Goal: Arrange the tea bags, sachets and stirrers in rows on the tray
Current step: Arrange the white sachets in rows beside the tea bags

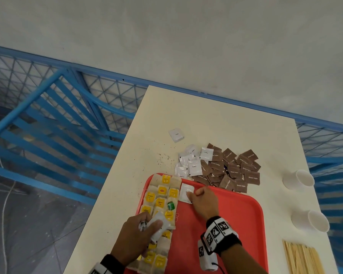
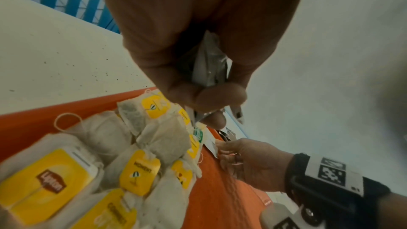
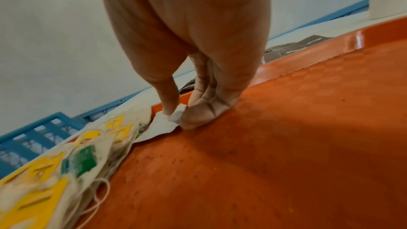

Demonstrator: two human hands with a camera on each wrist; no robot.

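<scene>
Rows of tea bags with yellow tags fill the left side of the red tray. My right hand pinches the near corner of a white coffee sachet lying on the tray beside the tea bags; thumb and curled fingers squeeze that sachet in the right wrist view. My left hand hovers over the tea bags and grips a small stack of white sachets, seen between its fingers as white sachets. More white sachets and brown sugar sachets lie heaped behind the tray.
A lone white sachet lies further back on the cream table. Two white paper cups lie on their sides at the right. Wooden stirrers lie at the near right. Blue railings stand left and behind.
</scene>
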